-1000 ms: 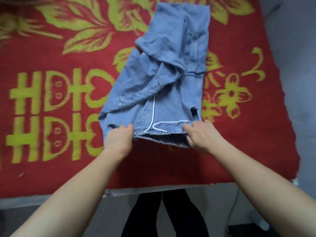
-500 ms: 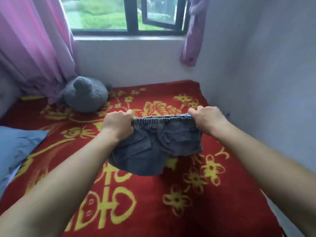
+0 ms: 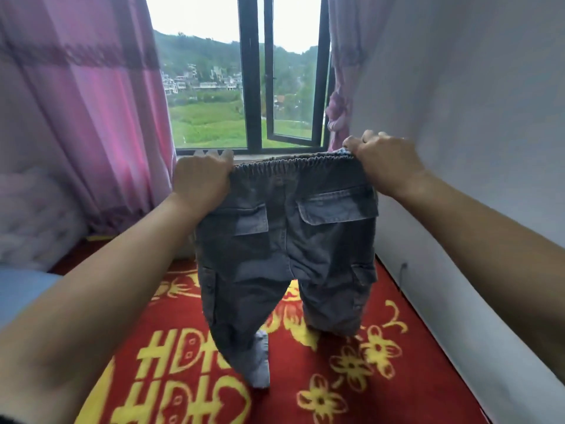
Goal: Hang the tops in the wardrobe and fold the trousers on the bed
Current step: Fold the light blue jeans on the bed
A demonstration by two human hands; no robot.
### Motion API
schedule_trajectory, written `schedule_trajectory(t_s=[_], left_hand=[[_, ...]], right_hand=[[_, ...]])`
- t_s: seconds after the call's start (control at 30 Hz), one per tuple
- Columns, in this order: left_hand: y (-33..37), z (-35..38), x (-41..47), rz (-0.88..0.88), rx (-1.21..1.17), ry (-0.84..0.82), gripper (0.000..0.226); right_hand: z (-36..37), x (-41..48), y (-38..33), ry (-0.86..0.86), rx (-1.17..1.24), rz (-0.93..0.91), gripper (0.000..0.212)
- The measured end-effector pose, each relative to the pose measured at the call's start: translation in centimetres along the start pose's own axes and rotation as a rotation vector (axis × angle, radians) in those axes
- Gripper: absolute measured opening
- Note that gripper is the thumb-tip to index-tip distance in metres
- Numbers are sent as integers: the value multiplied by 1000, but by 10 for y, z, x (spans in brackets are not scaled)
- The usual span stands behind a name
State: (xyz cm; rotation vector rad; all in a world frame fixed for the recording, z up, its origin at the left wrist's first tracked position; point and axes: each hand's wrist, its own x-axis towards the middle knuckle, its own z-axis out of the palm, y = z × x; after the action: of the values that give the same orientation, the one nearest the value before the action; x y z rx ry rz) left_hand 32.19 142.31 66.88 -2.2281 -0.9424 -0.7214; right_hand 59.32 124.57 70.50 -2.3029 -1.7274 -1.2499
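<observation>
**Trousers held up by the waistband above the bed**

The left hand (image 3: pixel 200 179) is closed on the left end of the elastic waistband (image 3: pixel 290 162). The right hand (image 3: pixel 383 166) is closed on the right end. The waistband runs stretched and roughly level between the two hands.

The trousers (image 3: pixel 284 255) are grey-blue denim and hang full length from the waistband, in front of the person, with both arms extended. The side facing the camera carries two flap pockets (image 3: pixel 336 206), one on each half, below the waistband. A side pocket sits lower on each leg. The left leg hangs down and bends toward the centre; its cuff (image 3: pixel 260 365) reaches the blanket or hangs just over it, and contact cannot be confirmed because of blur. The right leg ends higher, and its cuff is blurred.

The bed is covered by a red blanket (image 3: pixel 397 393) with yellow flower and character patterns. A pale wall (image 3: pixel 474 117) runs along the right side of the bed. Beyond the trousers is a window (image 3: pixel 253 87) with a dark frame. Pink curtains (image 3: pixel 91 117) hang to its left, and a tied-back curtain hangs to its right.
</observation>
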Motion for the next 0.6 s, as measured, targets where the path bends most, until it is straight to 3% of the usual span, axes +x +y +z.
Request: schedule_trajectory(t_s=[0.4,0.6], left_hand=[[-23,-92,-39,-9,167,27,27],[-50,-60,8,-133,-70,35,32]], right_hand=[[-70,-33,-3,129,133,98,33],[-53,8,-8,108,355,256,46]])
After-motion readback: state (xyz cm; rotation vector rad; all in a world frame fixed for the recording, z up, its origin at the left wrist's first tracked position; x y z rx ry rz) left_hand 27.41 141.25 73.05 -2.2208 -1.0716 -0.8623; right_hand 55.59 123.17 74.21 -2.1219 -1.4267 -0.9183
